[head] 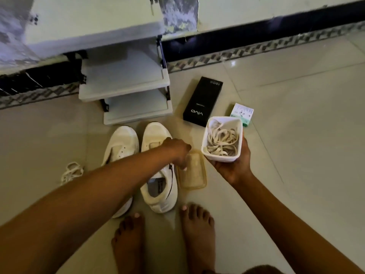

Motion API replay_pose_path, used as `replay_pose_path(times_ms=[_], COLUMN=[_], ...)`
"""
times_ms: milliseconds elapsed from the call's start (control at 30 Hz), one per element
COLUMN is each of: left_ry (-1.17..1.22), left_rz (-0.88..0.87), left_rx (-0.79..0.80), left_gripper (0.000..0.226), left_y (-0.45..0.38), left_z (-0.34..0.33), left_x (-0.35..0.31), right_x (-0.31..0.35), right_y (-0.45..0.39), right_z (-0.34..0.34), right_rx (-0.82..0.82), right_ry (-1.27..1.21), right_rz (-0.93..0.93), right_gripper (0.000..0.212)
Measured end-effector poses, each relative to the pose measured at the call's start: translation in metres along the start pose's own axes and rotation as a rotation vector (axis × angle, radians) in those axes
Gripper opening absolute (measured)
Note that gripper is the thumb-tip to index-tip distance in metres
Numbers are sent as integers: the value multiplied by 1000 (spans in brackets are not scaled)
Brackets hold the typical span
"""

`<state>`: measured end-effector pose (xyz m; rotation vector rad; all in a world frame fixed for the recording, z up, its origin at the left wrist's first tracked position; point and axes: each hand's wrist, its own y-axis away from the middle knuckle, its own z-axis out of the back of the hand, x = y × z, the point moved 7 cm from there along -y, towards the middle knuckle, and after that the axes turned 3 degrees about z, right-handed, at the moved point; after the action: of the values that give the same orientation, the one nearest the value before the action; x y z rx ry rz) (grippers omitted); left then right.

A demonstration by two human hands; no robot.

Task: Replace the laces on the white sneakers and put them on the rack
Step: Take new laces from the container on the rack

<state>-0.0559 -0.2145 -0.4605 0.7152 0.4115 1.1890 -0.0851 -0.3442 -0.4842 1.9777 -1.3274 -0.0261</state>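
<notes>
Laces (pixel 222 142) are seen coiled inside a white plastic container (pixel 205 147), which is cradled from below by the right hand (pixel 232 164); its fingers are curled up round the container's far side, at 3 o'clock of the laces, and the thumb is hidden beneath. The right forearm is extended from 5 o'clock, palm turned upward.

The left hand (pixel 176 152) is reached across from 8 o'clock, over the right white sneaker (pixel 158 186). Its fingertips are lowered onto the near end of a clear amber lid (pixel 192 174) lying on the tiled floor (pixel 296 155); whether they pinch or only touch it cannot be told.

The left white sneaker (pixel 121 144) is set just beside its pair, both toes pointed to 12 o'clock toward the white shoe rack (pixel 126 84). Both sneakers are unlaced. A loose lace bundle (pixel 72 172) lies at 9 o'clock of the sneakers.

A black phone box (pixel 202 100) and a small white-green carton (pixel 242 113) lie at 12 o'clock of the container. Open floor is noted to 3 o'clock. Bare feet (pixel 164 240) stand at 6 o'clock.
</notes>
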Motion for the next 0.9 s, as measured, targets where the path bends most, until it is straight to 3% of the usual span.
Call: replay_pose_path(times_ms=[200,333,500,567,633,700,800,900], left_ry=[-18,39,159,407,763,987,985,945], left_rz=[184,297,288,224,142,66,49,75], left_rx=[-182,-180,-135,-108,-72,-114,-257,-257], left_gripper=[90,100,88,70,37,20,11,8], left_y=[-23,-39,-47,-46,-39,-25,12,50], left_z=[-29,-29,-23,-17,-5,18,66,105], left_x=[-10,-8,-5,-6,1,18,55,80], right_x=[-3,0,4,6,8,11,7,-1], right_y=[2,8,10,10,11,11,15,20], right_z=[7,13,15,13,10,4,-19,-48], right_rx=[59,44,27,38,48,60,92,112], right_ry=[-38,-39,-22,-20,-19,4,22,53], right_rz=[-6,-12,8,18,32,49,49,49], right_gripper=[47,48,47,45,44,43,42,45])
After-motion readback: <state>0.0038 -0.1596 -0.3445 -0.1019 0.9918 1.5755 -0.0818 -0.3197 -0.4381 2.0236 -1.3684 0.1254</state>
